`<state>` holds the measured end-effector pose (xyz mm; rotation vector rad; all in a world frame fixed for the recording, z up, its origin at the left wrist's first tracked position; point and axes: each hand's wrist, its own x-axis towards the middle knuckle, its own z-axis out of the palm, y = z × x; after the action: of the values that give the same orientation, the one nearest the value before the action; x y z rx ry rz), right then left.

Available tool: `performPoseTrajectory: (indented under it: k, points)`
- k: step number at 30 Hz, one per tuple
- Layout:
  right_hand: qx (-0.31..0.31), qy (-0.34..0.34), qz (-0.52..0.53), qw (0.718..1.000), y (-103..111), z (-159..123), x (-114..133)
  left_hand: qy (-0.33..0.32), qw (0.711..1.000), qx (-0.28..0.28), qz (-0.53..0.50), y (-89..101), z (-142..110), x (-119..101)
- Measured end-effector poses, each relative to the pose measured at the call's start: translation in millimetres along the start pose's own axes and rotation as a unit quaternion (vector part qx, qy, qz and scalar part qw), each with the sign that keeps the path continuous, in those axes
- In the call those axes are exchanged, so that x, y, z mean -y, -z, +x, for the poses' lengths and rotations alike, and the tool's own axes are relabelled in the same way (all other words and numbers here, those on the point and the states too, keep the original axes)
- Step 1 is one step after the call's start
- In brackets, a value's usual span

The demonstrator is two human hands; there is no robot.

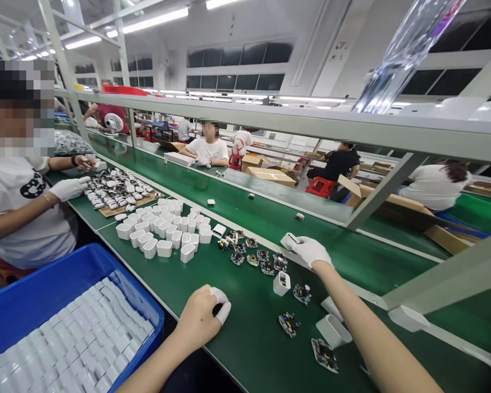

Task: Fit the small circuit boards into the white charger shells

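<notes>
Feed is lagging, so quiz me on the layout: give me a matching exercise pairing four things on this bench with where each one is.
Things:
1. white plastic charger part
2. blue plastic bin
3. cluster of white plastic shells
4. small green circuit board

Places:
A. left edge, full of white parts
B. in the gloved right hand
C. on the green mat between both hands
D. beside the co-worker's tray

Pairs: 1-B, 2-A, 3-D, 4-C

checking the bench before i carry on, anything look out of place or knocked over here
Mostly orderly. One white shell lies tipped on its side near the right arm, unlike the upright group of shells. Circuit boards lie loosely scattered. The right hand holds a white piece at the belt's edge.
</notes>
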<state>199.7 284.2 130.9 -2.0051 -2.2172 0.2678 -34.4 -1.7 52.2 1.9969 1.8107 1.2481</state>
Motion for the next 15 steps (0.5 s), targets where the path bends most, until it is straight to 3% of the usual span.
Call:
performPoseTrajectory:
  k: [5,12,15]
  points:
    - [-0.033,0.022,0.012,0.999,-2,-58,-35,-0.014,1.0,0.021,0.016,2.8,-2,-1]
    - [-0.124,0.07,0.058,0.988,-6,-125,-40,-0.037,0.999,-0.005,-0.015,-0.1,-7,4]
    - [-0.173,0.121,0.073,0.975,-8,-156,-35,0.04,0.993,-0.016,-0.111,7.3,-8,-9]
